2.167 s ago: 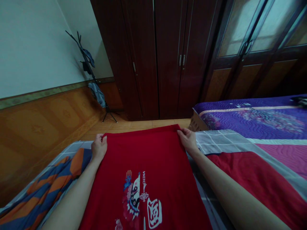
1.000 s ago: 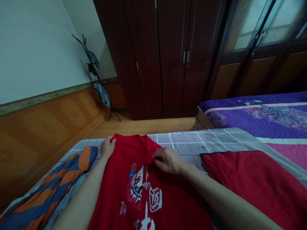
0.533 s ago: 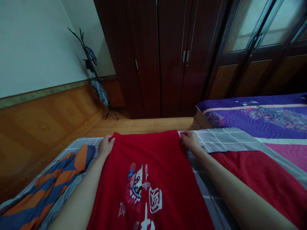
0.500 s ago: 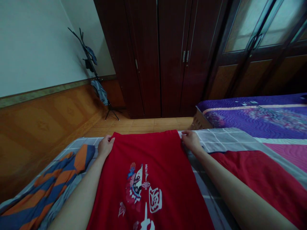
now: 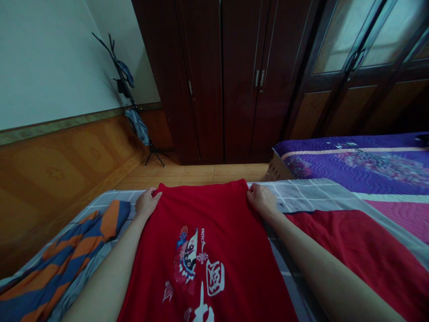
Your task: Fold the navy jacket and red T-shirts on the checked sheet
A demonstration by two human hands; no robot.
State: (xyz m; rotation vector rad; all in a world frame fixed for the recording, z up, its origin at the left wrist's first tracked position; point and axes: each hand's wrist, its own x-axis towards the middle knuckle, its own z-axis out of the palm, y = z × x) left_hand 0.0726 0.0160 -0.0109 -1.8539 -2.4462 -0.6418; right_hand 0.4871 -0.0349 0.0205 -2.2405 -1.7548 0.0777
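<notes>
A red shirt [image 5: 214, 214] with a printed front lies spread on the grey checked bed sheet [image 5: 301, 192], its far edge near the bed's edge. My left hand [image 5: 146, 203] pinches its far left corner. At the far right corner, my right hand [image 5: 263, 200] is closed on the red fabric. Both arms reach forward along the shirt's sides. The near end of the shirt runs out of view at the bottom.
Orange and blue striped clothing [image 5: 77, 255] lies on the left. Another red garment [image 5: 362, 246] is on the right. Beyond stand a purple-covered bed [image 5: 368, 161], a dark wardrobe [image 5: 241, 89] and a coat rack [image 5: 125, 85].
My right hand has moved slightly left onto the shirt's far right corner and closed on it. My left hand remains at the left corner. The view has shifted slightly.
</notes>
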